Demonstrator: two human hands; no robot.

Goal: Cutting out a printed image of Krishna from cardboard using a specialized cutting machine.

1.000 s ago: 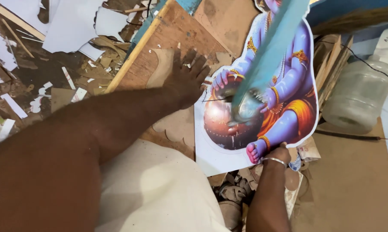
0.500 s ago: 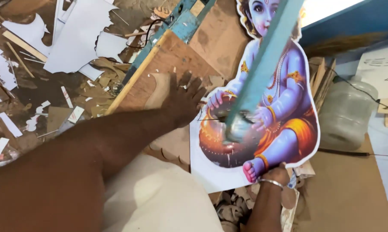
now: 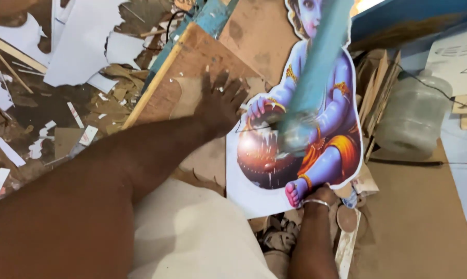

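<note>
A printed board cutout (image 3: 324, 129) of a blue seated figure with a round brown pot lies across a wooden work surface (image 3: 202, 67). My left hand (image 3: 220, 103) presses flat, fingers spread, on the board's left part beside the pot. My right hand (image 3: 321, 195) grips the cutout's lower edge near the figure's foot; a metal bangle circles that wrist. A teal saw arm (image 3: 316, 67) crosses above the picture, its blurred head over the pot's rim.
White and brown offcuts (image 3: 83, 46) litter the floor at left. A clear plastic jar (image 3: 412, 119) stands at right beside stacked wood pieces (image 3: 373, 82). Brown board (image 3: 425, 217) covers the lower right. Cream cloth (image 3: 192, 237) covers my lap.
The cutout has shifted left and turned a little under the saw arm. My right hand moved left with its lower edge. My left hand stays flat on the board.
</note>
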